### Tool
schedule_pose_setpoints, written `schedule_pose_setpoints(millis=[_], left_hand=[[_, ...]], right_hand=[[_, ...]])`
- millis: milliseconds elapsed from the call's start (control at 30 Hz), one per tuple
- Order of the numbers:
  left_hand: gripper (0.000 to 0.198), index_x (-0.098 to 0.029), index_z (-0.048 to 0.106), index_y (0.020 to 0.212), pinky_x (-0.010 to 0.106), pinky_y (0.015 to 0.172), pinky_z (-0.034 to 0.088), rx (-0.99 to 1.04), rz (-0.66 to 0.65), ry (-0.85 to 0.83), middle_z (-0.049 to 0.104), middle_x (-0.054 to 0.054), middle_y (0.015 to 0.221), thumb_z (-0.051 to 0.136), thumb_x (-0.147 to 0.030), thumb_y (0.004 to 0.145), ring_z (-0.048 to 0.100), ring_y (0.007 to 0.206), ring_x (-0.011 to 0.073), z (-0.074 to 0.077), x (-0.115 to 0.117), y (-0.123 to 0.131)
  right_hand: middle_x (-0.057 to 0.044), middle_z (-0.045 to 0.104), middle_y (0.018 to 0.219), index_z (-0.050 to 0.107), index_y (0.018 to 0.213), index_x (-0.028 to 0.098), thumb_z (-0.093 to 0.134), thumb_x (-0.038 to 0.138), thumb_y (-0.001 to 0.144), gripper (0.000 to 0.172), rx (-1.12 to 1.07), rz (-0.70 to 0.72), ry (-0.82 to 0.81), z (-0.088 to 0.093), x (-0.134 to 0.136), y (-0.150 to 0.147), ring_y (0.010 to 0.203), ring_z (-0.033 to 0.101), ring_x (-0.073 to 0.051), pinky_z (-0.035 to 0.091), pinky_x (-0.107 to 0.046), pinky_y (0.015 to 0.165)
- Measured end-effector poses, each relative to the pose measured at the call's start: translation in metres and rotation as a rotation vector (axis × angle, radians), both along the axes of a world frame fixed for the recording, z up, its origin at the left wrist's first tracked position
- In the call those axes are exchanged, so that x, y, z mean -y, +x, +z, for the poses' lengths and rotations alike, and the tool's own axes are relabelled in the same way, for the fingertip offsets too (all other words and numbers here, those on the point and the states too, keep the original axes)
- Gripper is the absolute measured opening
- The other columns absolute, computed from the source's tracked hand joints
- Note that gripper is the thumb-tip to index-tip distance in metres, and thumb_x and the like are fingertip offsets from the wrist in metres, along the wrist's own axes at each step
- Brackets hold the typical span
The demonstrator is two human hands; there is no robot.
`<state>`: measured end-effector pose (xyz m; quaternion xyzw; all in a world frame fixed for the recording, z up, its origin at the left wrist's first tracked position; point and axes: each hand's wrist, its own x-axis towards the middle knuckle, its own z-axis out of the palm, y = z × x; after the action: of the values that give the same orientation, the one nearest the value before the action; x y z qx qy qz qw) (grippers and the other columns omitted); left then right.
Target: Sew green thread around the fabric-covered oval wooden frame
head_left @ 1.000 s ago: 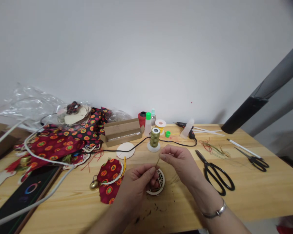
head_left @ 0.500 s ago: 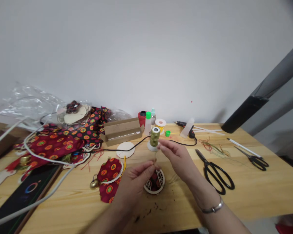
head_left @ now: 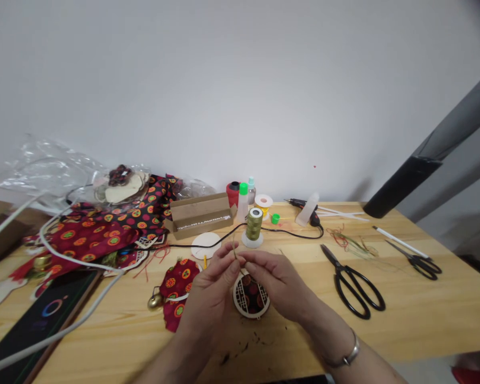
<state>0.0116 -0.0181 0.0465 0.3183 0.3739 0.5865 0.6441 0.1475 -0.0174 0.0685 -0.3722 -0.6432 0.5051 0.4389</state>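
A thin, stiff tan strand stands up from the fingertips of the left hand, which is closed in a tight pinch around its lower end. The right hand reaches in from the other side, almost closed, its fingertips meeting the left hand's right at the strand; whether it grips the strand too, I can't tell. A silver bracelet circles the right wrist.

Just below the hands, a round cream lattice-cut frame lies on the pale wooden table, dark red patterned fabric showing through its openings. Straight ahead, a spool of olive-gold thread stands upright on a white base, with a thin black cord running just behind it. To the left lie a plain cream disc and a piece of red dotted fabric with a small brass bell at its edge. To the right sit large black-handled scissors, with a smaller pair farther along.
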Motion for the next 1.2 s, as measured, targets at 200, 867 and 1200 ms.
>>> schedule_pose_setpoints(millis=[200, 867, 1200], left_hand=[[0.016, -0.018, 0.078, 0.077, 0.022, 0.079, 0.049, 0.063, -0.015, -0.017, 0.056, 0.005, 0.118, 0.080, -0.026, 0.063, 0.056, 0.099, 0.0173, 0.002, 0.001, -0.002], [0.020, -0.015, 0.069, 0.061, 0.019, 0.055, 0.040, -0.052, -0.108, 0.001, 0.055, 0.000, 0.056, 0.075, -0.030, 0.072, 0.047, 0.058, 0.0100, -0.001, 0.027, -0.057], [0.017, -0.014, 0.068, 0.063, 0.018, 0.058, 0.042, -0.082, -0.006, -0.058, 0.055, 0.000, 0.062, 0.076, -0.027, 0.071, 0.048, 0.061, 0.0105, -0.004, 0.031, -0.061]], right_hand=[[0.000, 0.065, 0.078, 0.071, 0.103, 0.021, 0.052, 0.023, 0.087, 0.024, 0.057, 0.056, -0.071, 0.000, -0.001, 0.003, 0.069, 0.056, -0.013, 0.045, -0.025, 0.068], [-0.001, 0.061, 0.078, 0.065, 0.076, 0.019, 0.055, 0.026, 0.085, 0.016, 0.414, 0.002, 0.191, 0.007, -0.054, 0.049, 0.074, 0.054, -0.014, 0.041, -0.028, 0.072], [0.000, 0.056, 0.069, 0.062, 0.068, 0.021, 0.056, 0.019, 0.086, 0.019, 0.519, 0.028, 0.420, 0.031, -0.072, 0.031, 0.082, 0.046, -0.017, 0.036, -0.032, 0.082]])
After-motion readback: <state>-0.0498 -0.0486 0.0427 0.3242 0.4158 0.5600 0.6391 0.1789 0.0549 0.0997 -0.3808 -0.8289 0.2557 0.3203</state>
